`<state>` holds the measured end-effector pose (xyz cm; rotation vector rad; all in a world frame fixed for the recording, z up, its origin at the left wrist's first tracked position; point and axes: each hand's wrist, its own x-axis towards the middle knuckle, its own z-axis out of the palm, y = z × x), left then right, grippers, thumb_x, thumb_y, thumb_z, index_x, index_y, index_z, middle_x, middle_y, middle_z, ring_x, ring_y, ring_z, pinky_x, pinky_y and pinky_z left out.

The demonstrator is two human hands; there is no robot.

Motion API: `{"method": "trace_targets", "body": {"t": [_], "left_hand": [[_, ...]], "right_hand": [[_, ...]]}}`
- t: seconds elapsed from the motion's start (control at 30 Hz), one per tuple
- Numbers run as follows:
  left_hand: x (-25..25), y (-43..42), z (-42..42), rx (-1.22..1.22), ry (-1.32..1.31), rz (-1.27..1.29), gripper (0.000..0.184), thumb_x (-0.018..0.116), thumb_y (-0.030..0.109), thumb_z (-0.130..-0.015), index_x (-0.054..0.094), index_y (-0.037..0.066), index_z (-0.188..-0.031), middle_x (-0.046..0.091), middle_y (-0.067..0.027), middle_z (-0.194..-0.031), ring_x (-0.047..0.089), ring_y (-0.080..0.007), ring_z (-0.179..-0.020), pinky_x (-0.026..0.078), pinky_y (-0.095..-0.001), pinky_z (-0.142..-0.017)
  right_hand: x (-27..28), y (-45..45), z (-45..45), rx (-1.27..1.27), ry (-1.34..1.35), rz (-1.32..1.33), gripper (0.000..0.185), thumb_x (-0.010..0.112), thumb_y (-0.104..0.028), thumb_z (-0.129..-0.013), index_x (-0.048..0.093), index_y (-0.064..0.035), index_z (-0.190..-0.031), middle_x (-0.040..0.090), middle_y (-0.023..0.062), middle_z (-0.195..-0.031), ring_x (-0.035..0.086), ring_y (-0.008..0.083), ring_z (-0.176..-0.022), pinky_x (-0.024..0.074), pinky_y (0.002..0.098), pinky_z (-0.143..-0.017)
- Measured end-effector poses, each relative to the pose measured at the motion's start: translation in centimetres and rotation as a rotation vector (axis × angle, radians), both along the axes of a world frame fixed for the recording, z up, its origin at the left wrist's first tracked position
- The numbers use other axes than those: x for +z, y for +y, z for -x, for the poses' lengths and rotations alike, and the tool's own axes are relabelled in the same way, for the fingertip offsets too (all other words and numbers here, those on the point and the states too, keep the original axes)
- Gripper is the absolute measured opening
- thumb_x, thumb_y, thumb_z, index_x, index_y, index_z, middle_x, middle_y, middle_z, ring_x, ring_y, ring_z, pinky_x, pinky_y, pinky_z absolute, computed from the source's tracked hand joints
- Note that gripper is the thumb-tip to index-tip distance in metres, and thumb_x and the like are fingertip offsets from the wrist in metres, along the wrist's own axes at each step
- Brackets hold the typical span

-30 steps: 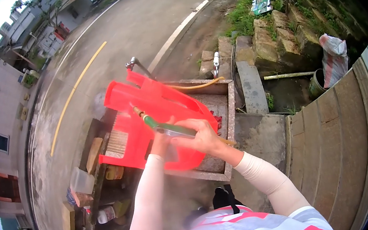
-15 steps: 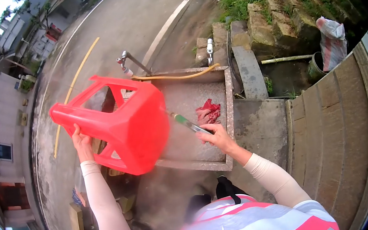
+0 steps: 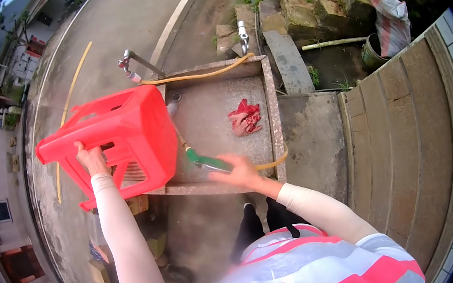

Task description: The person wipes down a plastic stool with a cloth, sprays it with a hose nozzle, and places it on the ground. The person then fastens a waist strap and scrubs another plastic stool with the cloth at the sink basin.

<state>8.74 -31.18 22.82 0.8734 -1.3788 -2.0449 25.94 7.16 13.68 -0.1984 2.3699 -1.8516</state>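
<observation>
My left hand (image 3: 93, 159) grips a leg of a red plastic stool (image 3: 143, 129), which lies on its side in the air over the left end of a stone sink (image 3: 271, 96). The stool's seat faces right, its legs point left. In my right hand (image 3: 239, 169) is a green-handled spray gun (image 3: 206, 161), its nozzle pointing up-left near the seat. A blurred mist hangs around it. The yellow hose (image 3: 212, 74) runs along the sink's back rim and shows again by my right wrist. A crumpled red cloth (image 3: 245, 118) lies on the sink floor.
One tap (image 3: 127, 63) stands behind the sink at the left, another (image 3: 243, 35) at the back right. Stone steps (image 3: 307, 13), a bucket (image 3: 374, 51) and a striped sack (image 3: 393, 22) are at the right. Wooden blocks (image 3: 102, 278) lie at lower left.
The stool has turned, showing more of its side and less of its seat. The spray gun and my right hand have shifted left. The whole view has also shifted somewhat.
</observation>
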Motion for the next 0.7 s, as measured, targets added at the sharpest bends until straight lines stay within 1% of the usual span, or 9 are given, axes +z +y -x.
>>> {"method": "trace_targets", "body": {"t": [0.07,0.17,0.23,0.27,0.3,0.4,0.5,0.63,0.7], "left_hand": [[-5.1,-7.2,3.1,-0.032,0.282,-0.263,0.041,0.051,0.041,-0.097,0.057,0.005,-0.115,0.06,-0.0112,-0.109,0.057,-0.024,-0.101,0.045,-0.0408,-0.091],[-2.9,-3.1,1.6,-0.081,0.217,-0.378,0.044,0.058,0.046,-0.092,0.058,0.006,-0.112,0.06,-0.0084,-0.103,0.057,-0.0224,-0.096,0.045,-0.0396,-0.085],[-4.7,-1.7,0.7,-0.163,0.004,-0.279,0.05,0.065,0.05,-0.087,0.058,0.008,-0.112,0.06,-0.0075,-0.105,0.057,-0.024,-0.096,0.046,-0.0406,-0.086],[-5.9,-1.5,-0.5,-0.412,-0.137,-0.166,0.054,0.069,0.053,-0.083,0.058,0.008,-0.111,0.059,-0.0068,-0.104,0.058,-0.0243,-0.091,0.047,-0.0376,-0.082],[-8.0,-0.7,-1.4,-0.558,-0.233,-0.058,0.052,0.074,0.043,-0.083,0.057,0.004,-0.112,0.061,-0.0086,-0.104,0.059,-0.0236,-0.093,0.047,-0.036,-0.084],[-10.4,6.5,-5.4,-0.488,-0.136,0.927,0.058,0.082,0.019,-0.075,0.051,-0.007,-0.117,0.064,-0.014,-0.105,0.06,-0.022,-0.099,0.047,-0.0341,-0.088],[-9.0,7.8,-5.4,-0.509,-0.187,0.816,0.056,0.084,0.018,-0.073,0.053,-0.007,-0.112,0.065,-0.0122,-0.102,0.061,-0.019,-0.092,0.048,-0.0312,-0.084],[-7.4,6.8,-3.8,-0.472,-0.139,0.821,0.047,0.083,0.016,-0.073,0.058,-0.005,-0.106,0.066,-0.0096,-0.098,0.062,-0.0158,-0.088,0.048,-0.0284,-0.083],[-5.3,5.6,-2.8,-0.424,-0.074,0.824,0.04,0.082,0.014,-0.075,0.06,-0.004,-0.103,0.066,-0.0078,-0.096,0.061,-0.0138,-0.085,0.048,-0.0269,-0.08]], "right_hand": [[-0.7,0.3,-0.7,0.017,0.129,-0.018,0.045,0.082,-0.032,-0.069,0.067,-0.0041,-0.1,0.067,0.0134,-0.087,0.065,0.031,-0.08,0.0507,0.0367,-0.071],[0.4,0.6,-1.9,0.121,0.2,0.008,0.047,0.083,-0.031,-0.067,0.067,-0.0035,-0.1,0.065,0.0125,-0.084,0.064,0.0302,-0.077,0.0501,0.0376,-0.067],[0.7,0.2,-2.2,0.093,0.203,-0.006,0.048,0.084,-0.032,-0.067,0.066,-0.0032,-0.102,0.065,0.0125,-0.086,0.064,0.0303,-0.077,0.0502,0.0377,-0.067],[0.8,0.0,-2.2,0.079,0.206,-0.012,0.049,0.084,-0.032,-0.067,0.066,-0.0031,-0.102,0.065,0.0124,-0.086,0.064,0.0304,-0.077,0.0502,0.0378,-0.067],[0.4,-0.1,-2.2,0.07,0.236,-0.005,0.05,0.084,-0.033,-0.067,0.065,-0.0032,-0.103,0.065,0.0123,-0.087,0.064,0.0304,-0.077,0.0503,0.0375,-0.067],[1.0,0.2,-2.3,0.119,0.241,0.029,0.05,0.083,-0.033,-0.068,0.065,-0.003,-0.103,0.065,0.0124,-0.088,0.064,0.0306,-0.079,0.0508,0.0368,-0.069],[2.1,0.4,-1.8,0.149,0.179,0.029,0.049,0.082,-0.034,-0.069,0.065,-0.0038,-0.103,0.066,0.0131,-0.091,0.065,0.031,-0.082,0.0511,0.0368,-0.072],[-1.9,1.3,-0.6,0.113,0.046,-0.044,0.052,0.077,-0.048,-0.072,0.067,-0.004,-0.098,0.063,0.0129,-0.084,0.063,0.0307,-0.079,0.0493,0.0391,-0.071],[-3.8,3.6,0.3,0.142,-0.115,-0.066,0.05,0.076,-0.044,-0.072,0.068,-0.0045,-0.101,0.067,0.016,-0.088,0.065,0.0333,-0.084,0.0502,0.0401,-0.075]]}}
